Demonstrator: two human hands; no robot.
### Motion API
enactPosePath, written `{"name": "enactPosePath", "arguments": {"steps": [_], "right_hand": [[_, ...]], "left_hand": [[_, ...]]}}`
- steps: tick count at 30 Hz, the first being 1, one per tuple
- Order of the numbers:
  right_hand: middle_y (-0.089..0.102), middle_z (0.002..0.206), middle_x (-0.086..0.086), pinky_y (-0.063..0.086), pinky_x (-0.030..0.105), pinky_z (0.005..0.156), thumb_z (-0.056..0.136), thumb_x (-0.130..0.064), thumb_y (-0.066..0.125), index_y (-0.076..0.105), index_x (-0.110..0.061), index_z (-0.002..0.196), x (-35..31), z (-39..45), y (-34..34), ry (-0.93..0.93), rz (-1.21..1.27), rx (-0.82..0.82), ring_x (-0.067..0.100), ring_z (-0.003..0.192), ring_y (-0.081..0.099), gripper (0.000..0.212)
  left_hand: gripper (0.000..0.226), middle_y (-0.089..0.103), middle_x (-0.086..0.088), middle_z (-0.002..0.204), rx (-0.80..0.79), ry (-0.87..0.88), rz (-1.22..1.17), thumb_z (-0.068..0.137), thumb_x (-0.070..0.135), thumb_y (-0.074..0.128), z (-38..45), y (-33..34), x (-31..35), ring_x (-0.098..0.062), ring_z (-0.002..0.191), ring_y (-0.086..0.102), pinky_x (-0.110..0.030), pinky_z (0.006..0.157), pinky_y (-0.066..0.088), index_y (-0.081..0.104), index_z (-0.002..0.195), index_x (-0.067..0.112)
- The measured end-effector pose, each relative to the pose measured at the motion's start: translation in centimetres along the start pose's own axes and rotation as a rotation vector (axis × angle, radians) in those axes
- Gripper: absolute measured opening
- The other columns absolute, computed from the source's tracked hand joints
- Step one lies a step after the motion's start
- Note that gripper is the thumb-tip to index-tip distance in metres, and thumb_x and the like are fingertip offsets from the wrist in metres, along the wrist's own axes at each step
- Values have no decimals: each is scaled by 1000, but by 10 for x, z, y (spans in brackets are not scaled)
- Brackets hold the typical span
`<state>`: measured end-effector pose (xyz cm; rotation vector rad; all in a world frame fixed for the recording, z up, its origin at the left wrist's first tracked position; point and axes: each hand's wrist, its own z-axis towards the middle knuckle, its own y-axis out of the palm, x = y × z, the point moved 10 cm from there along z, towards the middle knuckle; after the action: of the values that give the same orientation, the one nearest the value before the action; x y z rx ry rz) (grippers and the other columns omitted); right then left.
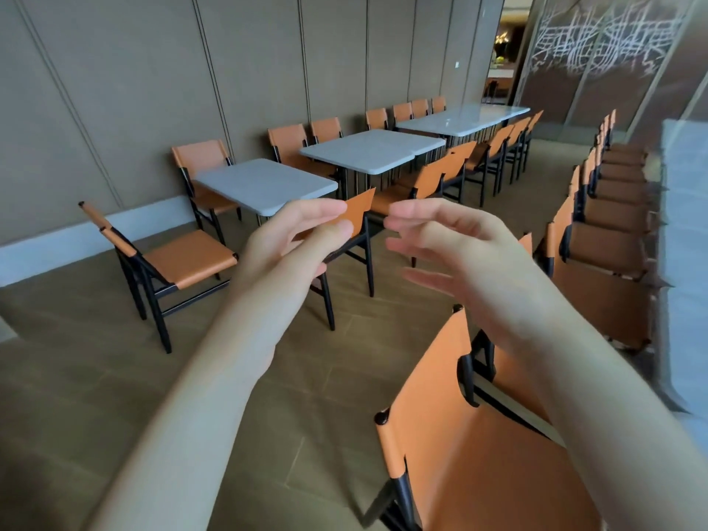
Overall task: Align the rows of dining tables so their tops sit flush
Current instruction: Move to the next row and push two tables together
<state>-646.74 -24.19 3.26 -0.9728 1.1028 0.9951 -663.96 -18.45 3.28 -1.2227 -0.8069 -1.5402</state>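
Observation:
A row of grey-topped dining tables runs along the far wall. The nearest table [264, 185] stands apart from the middle table [364, 151], with a gap between their tops. A longer joined table [459, 118] sits farther back. My left hand [295, 239] and my right hand [459, 247] are raised in mid-air in front of me. Their fingers are relaxed and hold nothing. Neither hand touches a table.
Orange chairs with black frames line both sides of the tables. One chair [168, 258] stands alone at the left. A chair back [433, 427] is close at the lower right. Another chair row [597, 231] and a pale table edge [685, 224] run along the right.

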Motion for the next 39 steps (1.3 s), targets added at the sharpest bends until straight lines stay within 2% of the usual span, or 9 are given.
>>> {"name": "enactPosePath", "arguments": {"steps": [6,14,25,30,39], "right_hand": [[73,117,-10,54,41,101,97,-25,63,74,-30,111,-2,61,39,-2,-27,45,7,111,69,19],[74,116,-7,55,41,100,97,-22,63,73,-28,113,-4,165,71,-38,-51,103,8,111,69,20],[74,117,-6,55,42,100,97,-21,63,73,-28,114,15,357,95,-52,-46,172,9,111,69,21],[74,118,-7,56,39,98,98,-21,62,72,-28,116,36,432,117,-18,-85,135,7,110,70,22],[74,117,-6,55,38,98,98,-23,62,73,-27,115,87,568,139,45,-90,190,5,107,71,20]], "left_hand": [[33,69,24,116,-57,31,-35,77,43,62,70,-43,-13,0,112,65,-36,100,52,73,108,35],[28,70,25,113,-111,64,-61,77,43,63,174,-85,-41,-3,115,64,-38,102,52,74,103,38],[37,67,18,122,-190,83,-18,77,46,61,372,-117,-83,-7,119,63,-39,102,52,71,111,36],[40,67,19,120,-190,53,-23,77,46,61,444,-138,-120,-4,118,62,-38,102,52,70,114,34],[38,68,21,117,-247,39,-22,79,46,61,588,-161,-189,-1,115,63,-31,98,54,70,113,34]]}}
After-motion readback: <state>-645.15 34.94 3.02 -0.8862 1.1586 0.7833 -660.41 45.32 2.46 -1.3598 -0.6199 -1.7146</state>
